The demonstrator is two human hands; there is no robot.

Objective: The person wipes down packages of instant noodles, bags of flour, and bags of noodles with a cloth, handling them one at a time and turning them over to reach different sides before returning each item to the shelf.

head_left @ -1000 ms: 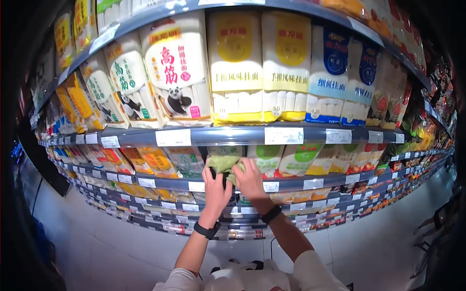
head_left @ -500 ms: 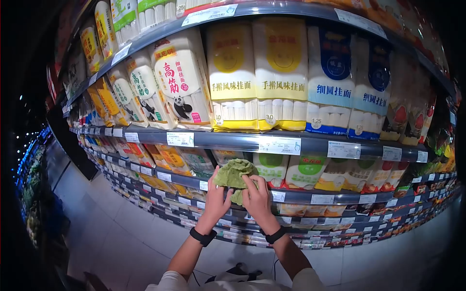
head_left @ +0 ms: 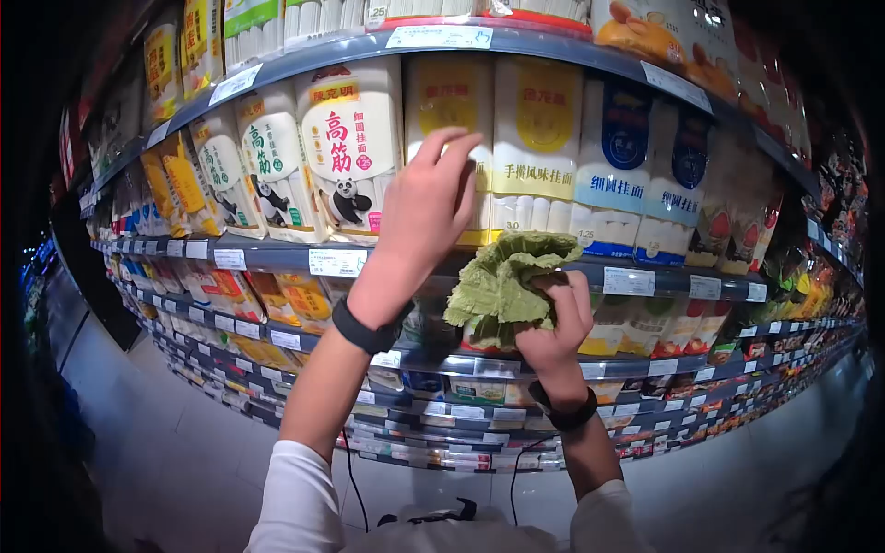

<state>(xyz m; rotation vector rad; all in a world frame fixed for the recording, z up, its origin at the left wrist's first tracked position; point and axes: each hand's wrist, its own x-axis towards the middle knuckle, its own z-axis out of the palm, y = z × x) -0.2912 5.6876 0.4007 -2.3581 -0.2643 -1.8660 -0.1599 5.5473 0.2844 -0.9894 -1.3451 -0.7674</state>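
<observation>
My right hand (head_left: 556,327) is closed on a crumpled green cloth (head_left: 507,286), which bunches up in front of the shelf edge. My left hand (head_left: 429,203) is raised in front of a yellow-and-white noodle pack (head_left: 449,92), fingers bent and apart, with nothing seen in them. It hides the lower part of that pack. Beside it stands a matching noodle pack (head_left: 537,138), and to the left is a white noodle pack with a panda (head_left: 346,152). Both wrists wear black bands.
A grey shelf edge with price tags (head_left: 337,262) runs across below the packs. Higher up is another shelf edge (head_left: 544,51) with more packs on it. To the right stand blue-and-white noodle packs (head_left: 608,175). Lower shelves hold many packages, above a tiled floor (head_left: 184,415).
My left hand has let go of the cloth and risen to the yellow-and-white pack. My right hand has moved right and up with the cloth. The view has shifted slightly.
</observation>
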